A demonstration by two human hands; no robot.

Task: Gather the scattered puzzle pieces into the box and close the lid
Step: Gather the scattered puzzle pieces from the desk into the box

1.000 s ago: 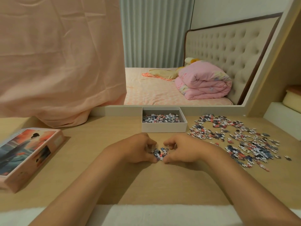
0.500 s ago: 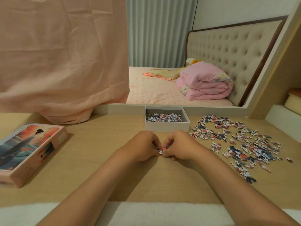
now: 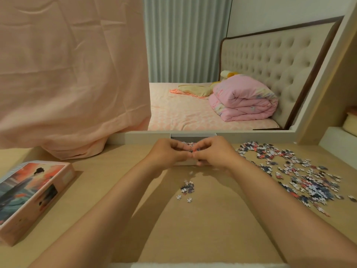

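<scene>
My left hand (image 3: pixel 170 152) and my right hand (image 3: pixel 213 151) are raised side by side over the open grey box (image 3: pixel 193 135) at the back of the desk, fingertips touching. Together they pinch a small bunch of puzzle pieces (image 3: pixel 194 150) between their curled fingers. The hands hide most of the box; a few pieces show inside it. A small clump of dropped pieces (image 3: pixel 187 187) lies on the desk in front of the box. A wide scatter of puzzle pieces (image 3: pixel 297 171) covers the desk on the right. The box lid (image 3: pixel 32 198), printed with a picture, lies at the left.
A peach cloth (image 3: pixel 73 78) hangs over the left part of a mirror (image 3: pixel 212 74) behind the desk. A white shelf (image 3: pixel 340 140) stands at the right edge. Bare wooden desk (image 3: pixel 116 180) lies between the lid and my arms.
Both hands lifted from the desk with pinched pieces and moved forward over the box. A few pieces fell behind on the desk where the hands had been.
</scene>
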